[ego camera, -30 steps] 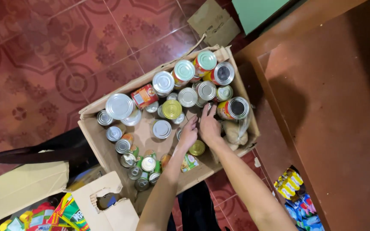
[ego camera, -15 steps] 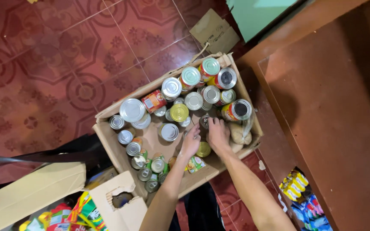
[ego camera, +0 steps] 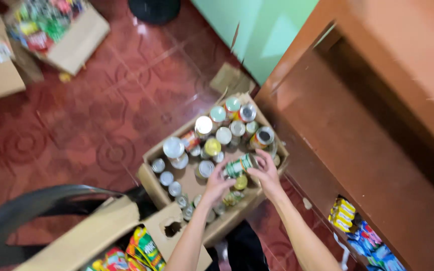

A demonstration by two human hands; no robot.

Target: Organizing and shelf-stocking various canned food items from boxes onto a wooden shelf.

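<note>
Holding a green-labelled can (ego camera: 239, 165) between them, both hands hover over the open cardboard box (ego camera: 152, 176) of cans on the red tiled floor. The can lies on its side, long axis running from the left hand (ego camera: 218, 181) up toward the right hand (ego camera: 264, 172), above the box's near right corner. Left fingers curl around its lower end; right fingers close on the upper end. Neither hand is clearly nearer. A brown wooden shelf (ego camera: 377, 150) stands just right of the box
</note>
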